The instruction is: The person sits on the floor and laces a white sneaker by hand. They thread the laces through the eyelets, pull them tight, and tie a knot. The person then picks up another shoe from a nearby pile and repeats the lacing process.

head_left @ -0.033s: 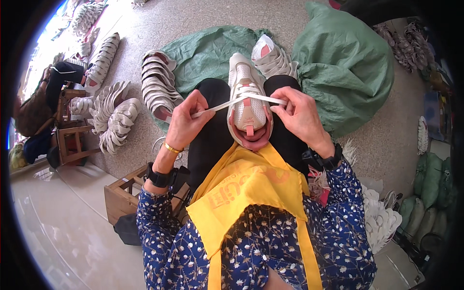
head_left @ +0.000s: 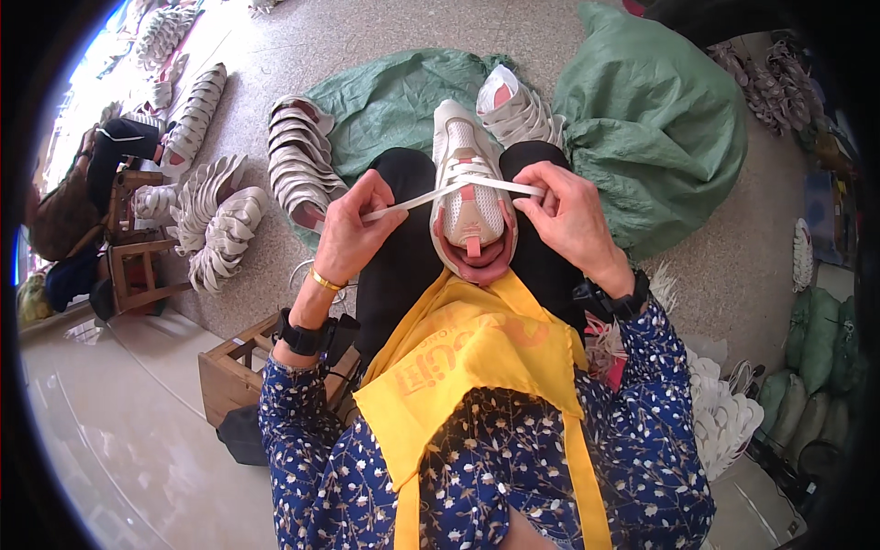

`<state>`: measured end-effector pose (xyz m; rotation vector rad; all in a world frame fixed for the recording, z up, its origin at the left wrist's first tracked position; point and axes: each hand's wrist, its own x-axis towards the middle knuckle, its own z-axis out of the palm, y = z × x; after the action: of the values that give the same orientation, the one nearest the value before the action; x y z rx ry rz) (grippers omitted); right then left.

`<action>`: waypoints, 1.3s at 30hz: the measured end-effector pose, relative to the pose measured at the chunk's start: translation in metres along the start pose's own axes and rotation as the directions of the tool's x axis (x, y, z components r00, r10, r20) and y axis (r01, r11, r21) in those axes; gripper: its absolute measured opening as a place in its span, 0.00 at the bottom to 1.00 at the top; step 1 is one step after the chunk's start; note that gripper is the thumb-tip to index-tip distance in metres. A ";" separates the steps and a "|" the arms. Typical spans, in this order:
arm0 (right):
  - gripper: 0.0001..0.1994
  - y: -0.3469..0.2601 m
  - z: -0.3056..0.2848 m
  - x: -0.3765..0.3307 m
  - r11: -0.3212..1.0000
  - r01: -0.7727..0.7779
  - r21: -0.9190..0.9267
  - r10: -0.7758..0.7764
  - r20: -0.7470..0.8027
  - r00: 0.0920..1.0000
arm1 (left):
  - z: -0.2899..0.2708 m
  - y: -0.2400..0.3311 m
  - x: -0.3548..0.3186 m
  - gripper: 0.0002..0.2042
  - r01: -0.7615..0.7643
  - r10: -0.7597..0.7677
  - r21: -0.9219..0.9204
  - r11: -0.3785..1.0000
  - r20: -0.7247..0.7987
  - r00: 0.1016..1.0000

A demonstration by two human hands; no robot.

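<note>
A white and beige sneaker (head_left: 467,188) with a pink lining lies on my lap between my knees, toe pointing away from me. A flat white lace (head_left: 412,202) runs taut across its upper. My left hand (head_left: 353,234) pinches the lace's left end. Its right end is gripped by my right hand (head_left: 573,225) at the shoe's right side. I wear a yellow apron (head_left: 467,357), a gold bangle and a dark wristband on each arm. A second matching sneaker (head_left: 513,110) rests just beyond my knees on the green sheet.
A stuffed green sack (head_left: 660,119) and a green sheet (head_left: 394,92) lie ahead. Rows of nested shoes (head_left: 298,156) curve at my left. A wooden stool (head_left: 238,376) stands by my left elbow. Another person (head_left: 82,192) sits far left. White shoe parts (head_left: 724,412) pile at right.
</note>
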<state>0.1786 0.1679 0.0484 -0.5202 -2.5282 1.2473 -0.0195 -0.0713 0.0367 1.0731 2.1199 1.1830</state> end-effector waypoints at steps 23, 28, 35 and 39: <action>0.05 0.035 -0.019 -0.022 0.952 0.161 -0.259 -0.213 -0.183 0.960 | -0.025 0.000 -0.024 0.06 -0.186 0.253 0.471 0.862 -0.084 0.964; 0.05 0.059 -0.041 -0.037 0.954 0.082 -0.288 -0.153 -0.234 0.960 | -0.049 -0.014 -0.043 0.06 -0.095 0.240 0.650 0.754 -0.138 0.961; 0.07 0.099 -0.088 -0.077 0.954 -0.147 -0.262 0.059 -0.316 0.947 | -0.130 -0.096 -0.085 0.07 0.220 0.030 0.668 0.711 -0.341 0.939; 0.09 0.153 -0.116 -0.101 0.924 -0.261 -0.278 0.152 -0.359 0.921 | -0.181 -0.141 -0.114 0.07 0.358 -0.073 0.596 0.718 -0.448 0.891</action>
<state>0.3446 0.2922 -0.0139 -1.0089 -2.4331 0.7228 -0.1397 -0.2960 0.0119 0.8359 3.0350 0.5288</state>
